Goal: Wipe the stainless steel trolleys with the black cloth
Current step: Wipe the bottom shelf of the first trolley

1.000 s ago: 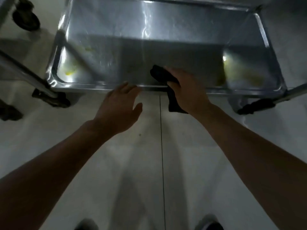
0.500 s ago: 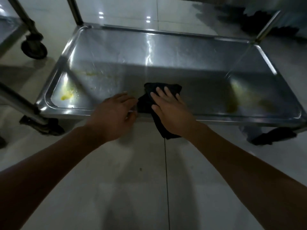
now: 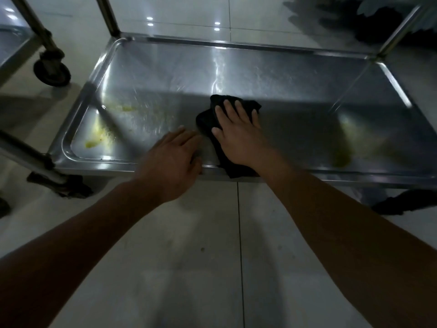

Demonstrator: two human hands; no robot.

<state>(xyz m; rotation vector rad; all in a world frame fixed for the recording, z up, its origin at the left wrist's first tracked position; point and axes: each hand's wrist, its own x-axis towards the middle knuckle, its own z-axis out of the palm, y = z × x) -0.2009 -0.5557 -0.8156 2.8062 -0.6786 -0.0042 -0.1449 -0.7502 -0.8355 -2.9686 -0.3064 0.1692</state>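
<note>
Tiles of pale, glossy floor are filling the lower half of the view and continuing beyond the trolley, where ceiling lights are reflecting in them. Lighting is dim. A steel trolley is standing low on the floor, its tray shelf rimmed on all sides, with upright posts at the far corners. A second trolley is showing at the left edge, with a castor under its post.

Inside the tray, yellow smears are lying near the left end, and a fainter yellow patch is lying near the right end. The cloth is lying at the tray's middle front, its tail draping over the near rim.

The right hand is pressing flat on the cloth with fingers straight and spread. The left hand is resting on the near rim just beside the cloth, fingers relaxed and extended, gripping nothing.

Compared with half a second earlier, both hands are reaching slightly farther into the tray, and the cloth is sitting farther onto the shelf floor.
</note>
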